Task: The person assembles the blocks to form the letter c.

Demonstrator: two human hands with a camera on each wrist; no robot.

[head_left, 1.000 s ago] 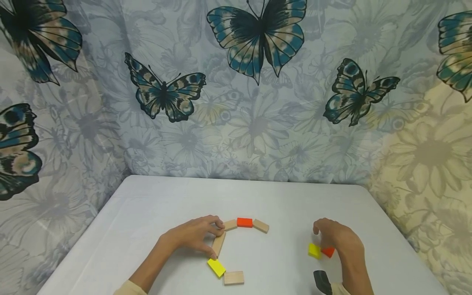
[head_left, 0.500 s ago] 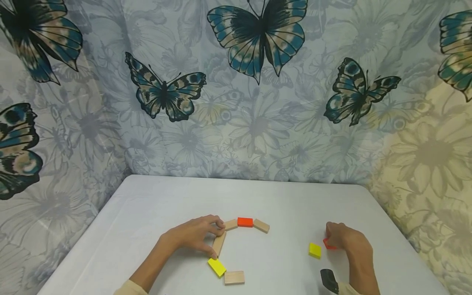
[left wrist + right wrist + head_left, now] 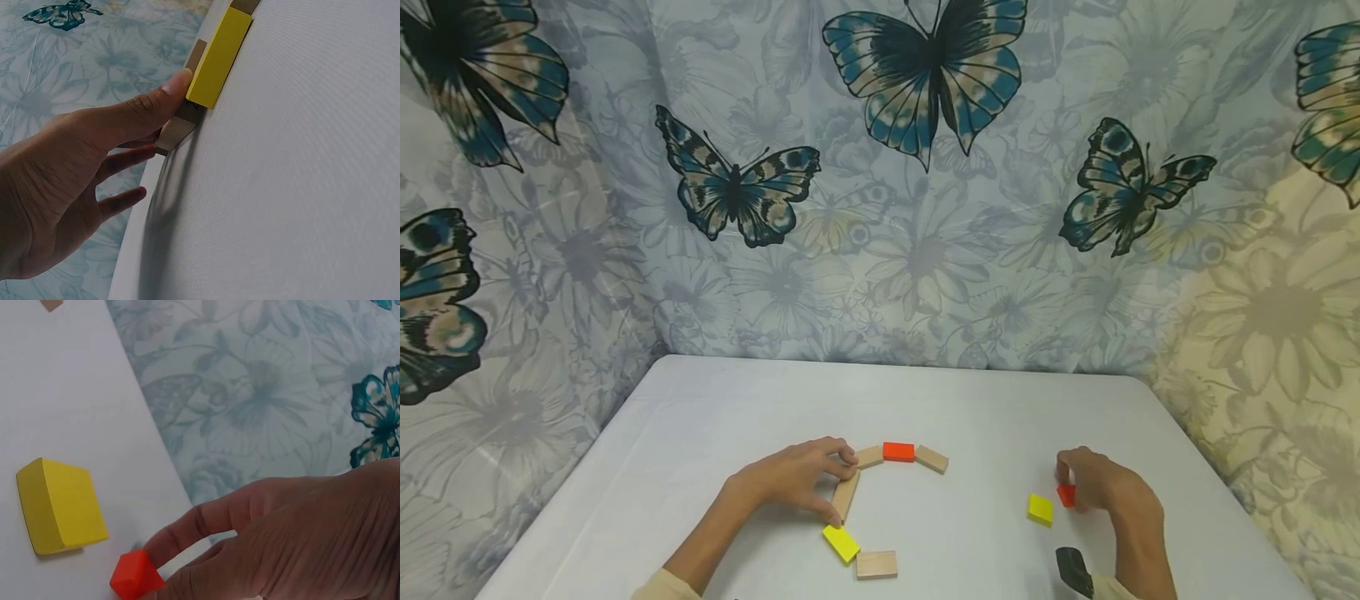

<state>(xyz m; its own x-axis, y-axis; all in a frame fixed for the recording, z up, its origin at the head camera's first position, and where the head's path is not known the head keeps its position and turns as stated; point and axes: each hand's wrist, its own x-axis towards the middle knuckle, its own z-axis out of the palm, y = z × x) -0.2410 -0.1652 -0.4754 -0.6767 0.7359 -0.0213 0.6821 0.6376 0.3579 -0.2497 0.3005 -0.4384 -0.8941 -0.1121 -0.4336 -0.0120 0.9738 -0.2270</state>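
In the head view my left hand (image 3: 805, 477) holds a plain wooden block (image 3: 846, 497) lengthwise, thumb at its near end and fingers at its far end. The thumb tip also lies against the corner of a yellow block (image 3: 841, 543), as the left wrist view shows with its yellow block (image 3: 222, 56). On the right, my right hand (image 3: 1105, 485) pinches a small red block (image 3: 1066, 496) with thumb and fingers. The red block (image 3: 132, 575) is partly covered by the hand in the right wrist view. Just left of it stands another yellow block (image 3: 65, 509), untouched.
The left hand's blocks form part of a curve with a wooden block (image 3: 870, 457), a red block (image 3: 898, 452), another wooden block (image 3: 932, 459) and a near wooden block (image 3: 877, 565). A white table (image 3: 970, 408) meets butterfly-patterned cloth (image 3: 925, 283) behind.
My right hand has moved right, away from the right-hand yellow block, and taken hold of the red block, which has shifted and turned slightly. The left hand stays in place.
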